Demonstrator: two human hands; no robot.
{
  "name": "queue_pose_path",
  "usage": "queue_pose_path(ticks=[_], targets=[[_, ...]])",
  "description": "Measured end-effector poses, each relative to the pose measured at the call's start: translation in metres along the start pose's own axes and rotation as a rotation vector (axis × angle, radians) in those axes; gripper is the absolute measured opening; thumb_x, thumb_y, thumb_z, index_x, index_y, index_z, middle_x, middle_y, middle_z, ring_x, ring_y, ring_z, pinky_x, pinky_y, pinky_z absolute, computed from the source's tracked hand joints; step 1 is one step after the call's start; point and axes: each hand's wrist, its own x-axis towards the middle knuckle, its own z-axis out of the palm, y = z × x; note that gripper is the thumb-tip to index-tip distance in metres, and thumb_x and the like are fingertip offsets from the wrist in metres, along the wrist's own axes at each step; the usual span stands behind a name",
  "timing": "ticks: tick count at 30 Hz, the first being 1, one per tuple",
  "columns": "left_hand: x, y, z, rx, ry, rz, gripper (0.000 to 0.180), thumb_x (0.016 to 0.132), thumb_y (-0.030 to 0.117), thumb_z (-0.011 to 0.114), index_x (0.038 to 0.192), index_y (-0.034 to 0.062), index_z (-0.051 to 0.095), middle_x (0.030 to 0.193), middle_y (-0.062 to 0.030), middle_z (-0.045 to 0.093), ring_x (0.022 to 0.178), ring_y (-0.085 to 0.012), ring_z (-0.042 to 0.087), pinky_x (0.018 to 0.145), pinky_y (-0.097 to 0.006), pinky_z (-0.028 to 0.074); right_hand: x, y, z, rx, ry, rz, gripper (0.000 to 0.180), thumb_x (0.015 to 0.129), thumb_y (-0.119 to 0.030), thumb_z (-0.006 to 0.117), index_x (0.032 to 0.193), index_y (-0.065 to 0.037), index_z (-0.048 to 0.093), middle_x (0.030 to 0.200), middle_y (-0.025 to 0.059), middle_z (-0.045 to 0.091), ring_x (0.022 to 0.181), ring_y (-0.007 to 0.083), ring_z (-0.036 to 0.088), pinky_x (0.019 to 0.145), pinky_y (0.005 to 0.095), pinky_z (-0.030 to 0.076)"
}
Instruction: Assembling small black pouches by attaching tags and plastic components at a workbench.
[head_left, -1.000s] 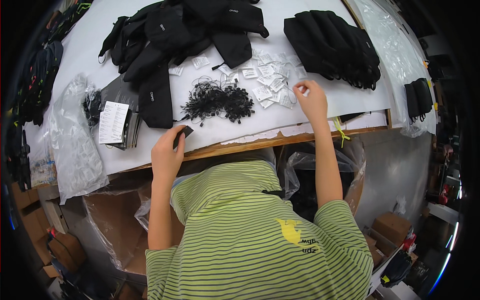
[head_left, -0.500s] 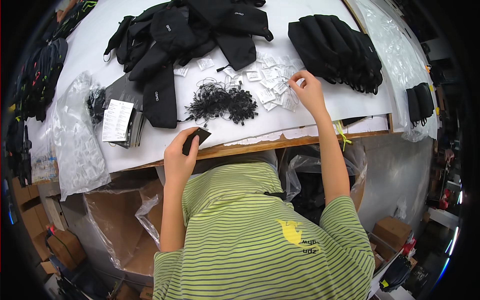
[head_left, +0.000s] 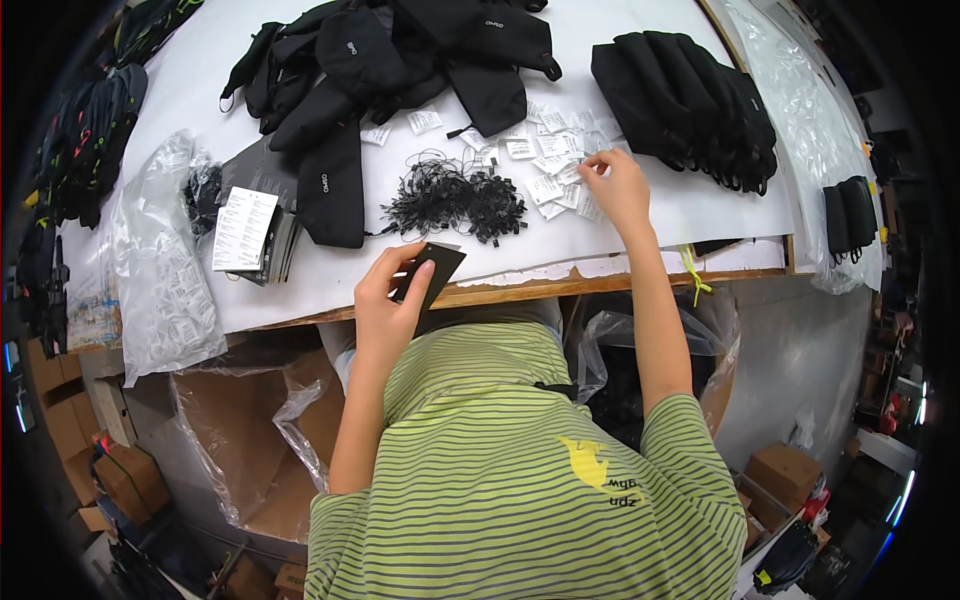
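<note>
From the head view, the left hand (head_left: 385,300) is raised over the near edge of the table (head_left: 640,225), its fingers closed on a small black card (head_left: 432,270) held tilted just above the wooden rim. The right hand (head_left: 618,185) reaches farther onto the white surface, fingertips pinched together on one of the small white packets (head_left: 550,170) scattered there; the exact packet gripped is too small to tell. Between the two hands lies a heap of black strings (head_left: 455,195). Behind it sprawls a pile of black pouches (head_left: 400,60), and to the right a neater stack of black bags (head_left: 690,100). Left of the strings sits a stack of leaflets (head_left: 245,230), beside a clear plastic bag (head_left: 160,260) that hangs over the edge.
</note>
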Motion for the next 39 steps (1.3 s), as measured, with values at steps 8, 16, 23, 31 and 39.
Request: queue_pose_path(ticks=[8, 16, 23, 31, 39], targets=[[-0.005, 0.013, 0.008, -0.230, 0.010, -0.054, 0.021, 0.087, 0.005, 0.064, 0.108, 0.0005, 0.064, 0.087, -0.0061, 0.064, 0.078, -0.0096, 0.062, 0.064, -0.022, 0.052, -0.028, -0.038, -0.033, 0.702, 0.049, -0.072, 0.007, 0.087, -0.012, 0.064, 0.087, -0.006, 0.065, 0.074, 0.0008, 0.062, 0.055, 0.0091, 0.050, 0.053, 0.0244, 0.038], [-0.006, 0.037, 0.016, -0.109, -0.038, -0.004, 0.026, 0.085, 0.003, 0.065, 0.110, 0.0066, 0.065, 0.078, -0.0041, 0.065, 0.070, -0.0094, 0.063, 0.062, -0.023, 0.053, -0.106, -0.124, -0.022, 0.827, -0.309, -0.215, 0.009, 0.084, -0.011, 0.064, 0.083, -0.003, 0.060, 0.048, -0.0013, 0.029, 0.045, 0.0066, 0.026, 0.045, 0.0261, 0.023], [-0.010, 0.040, 0.014, 0.033, -0.010, 0.093, 0.027, 0.084, 0.002, 0.065, 0.111, 0.0067, 0.066, 0.080, -0.0049, 0.067, 0.070, -0.0104, 0.064, 0.064, -0.025, 0.052, -0.112, -0.133, -0.018, 0.732, -0.253, -0.294, 0.009, 0.083, -0.011, 0.064, 0.082, -0.004, 0.059, 0.048, 0.0009, 0.031, 0.043, 0.0104, 0.027, 0.044, 0.0290, 0.025], [-0.011, 0.044, 0.010, 0.119, 0.007, 0.200, 0.021, 0.088, 0.004, 0.061, 0.109, 0.0034, 0.065, 0.088, -0.0086, 0.069, 0.070, -0.0138, 0.066, 0.064, -0.025, 0.053, -0.112, -0.128, -0.015, 0.904, -0.446, -0.061, 0.014, 0.087, -0.014, 0.066, 0.093, -0.003, 0.060, 0.048, -0.0026, 0.042, 0.045, 0.0053, 0.030, 0.043, 0.0275, 0.026], [-0.006, 0.027, 0.010, -0.300, -0.191, -0.061, 0.008, 0.094, 0.006, 0.054, 0.097, -0.0016, 0.057, 0.080, -0.0046, 0.065, 0.072, -0.0090, 0.063, 0.064, -0.023, 0.052, -0.111, -0.113, -0.006, 1.307, -0.845, 0.105, 0.017, 0.092, -0.018, 0.062, 0.088, -0.003, 0.058, 0.058, -0.0019, 0.054, 0.048, 0.0045, 0.049, 0.044, 0.0193, 0.038]])
